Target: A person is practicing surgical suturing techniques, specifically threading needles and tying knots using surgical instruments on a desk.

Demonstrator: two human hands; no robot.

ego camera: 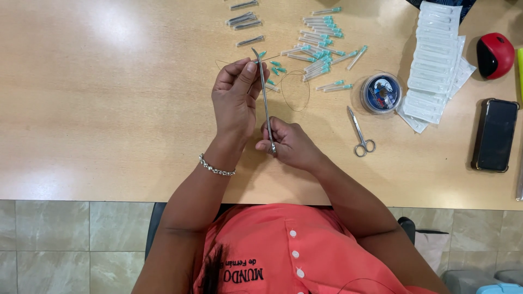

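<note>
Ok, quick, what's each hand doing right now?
Left hand: closed, pinching something small at its fingertips, beside the long metal tool.
Right hand: closed on the tool's lower end.

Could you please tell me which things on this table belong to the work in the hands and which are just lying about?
In use:
left hand
right hand
long metal forceps
thin thread
capped needles

Lying about:
small scissors
thread spool
white packets
phone
red and black gadget
</note>
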